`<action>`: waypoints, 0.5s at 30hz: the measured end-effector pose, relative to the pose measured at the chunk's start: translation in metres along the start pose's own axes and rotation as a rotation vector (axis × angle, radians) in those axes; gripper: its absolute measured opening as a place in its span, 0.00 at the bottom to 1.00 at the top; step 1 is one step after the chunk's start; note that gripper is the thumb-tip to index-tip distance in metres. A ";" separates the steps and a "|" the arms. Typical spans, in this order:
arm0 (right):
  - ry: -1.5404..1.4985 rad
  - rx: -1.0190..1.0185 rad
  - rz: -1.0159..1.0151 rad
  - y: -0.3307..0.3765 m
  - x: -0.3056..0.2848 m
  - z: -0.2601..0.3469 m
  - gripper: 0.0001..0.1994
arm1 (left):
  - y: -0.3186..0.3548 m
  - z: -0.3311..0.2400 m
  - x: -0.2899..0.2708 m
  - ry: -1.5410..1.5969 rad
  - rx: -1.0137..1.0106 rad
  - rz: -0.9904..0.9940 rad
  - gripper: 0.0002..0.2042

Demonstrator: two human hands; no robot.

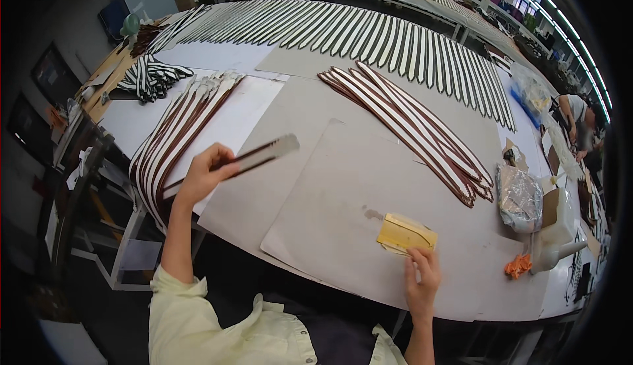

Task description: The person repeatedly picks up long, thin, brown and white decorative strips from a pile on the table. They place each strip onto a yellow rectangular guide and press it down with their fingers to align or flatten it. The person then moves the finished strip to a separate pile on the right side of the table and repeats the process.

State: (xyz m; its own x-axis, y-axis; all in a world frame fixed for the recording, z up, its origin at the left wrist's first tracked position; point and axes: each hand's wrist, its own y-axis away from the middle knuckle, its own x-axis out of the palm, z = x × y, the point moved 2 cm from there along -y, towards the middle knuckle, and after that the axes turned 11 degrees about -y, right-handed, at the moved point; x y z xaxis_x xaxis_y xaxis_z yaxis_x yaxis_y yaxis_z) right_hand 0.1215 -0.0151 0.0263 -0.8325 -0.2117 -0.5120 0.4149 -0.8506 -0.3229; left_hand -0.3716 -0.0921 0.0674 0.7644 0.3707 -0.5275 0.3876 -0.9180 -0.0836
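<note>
My left hand (208,172) grips a long brown-edged strap (249,160). Its pale end, blurred by motion, points right over the table, while the rest hangs back beside a bundle of similar brown-and-white straps (186,124). At the front of the table, my right hand (422,276) has its fingers bent at the lower edge of a yellow rectangular pad (407,233). Thumb and fingers there look apart, with nothing clearly held between them. Further back lies another pile of brown-and-white straps (415,131), spread diagonally.
A long row of dark-edged white straps (343,32) spans the table's far side. Black-and-white straps (148,78) are heaped at the left. A plastic-wrapped package (519,197), a white bottle (557,226) and an orange crumpled piece (517,266) stand right. Other people work beyond.
</note>
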 end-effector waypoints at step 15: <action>-1.092 0.454 0.130 0.001 0.054 0.070 0.07 | 0.201 0.000 0.040 -0.596 -0.362 0.799 0.37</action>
State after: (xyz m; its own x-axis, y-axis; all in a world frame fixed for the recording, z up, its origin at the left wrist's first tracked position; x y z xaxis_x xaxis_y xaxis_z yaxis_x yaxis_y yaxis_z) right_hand 0.0513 -0.0608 0.0547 -0.7577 -0.4199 0.4997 0.5342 -0.8387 0.1053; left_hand -0.2632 -0.2621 0.0300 0.5269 -0.5411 -0.6554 0.0892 -0.7317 0.6758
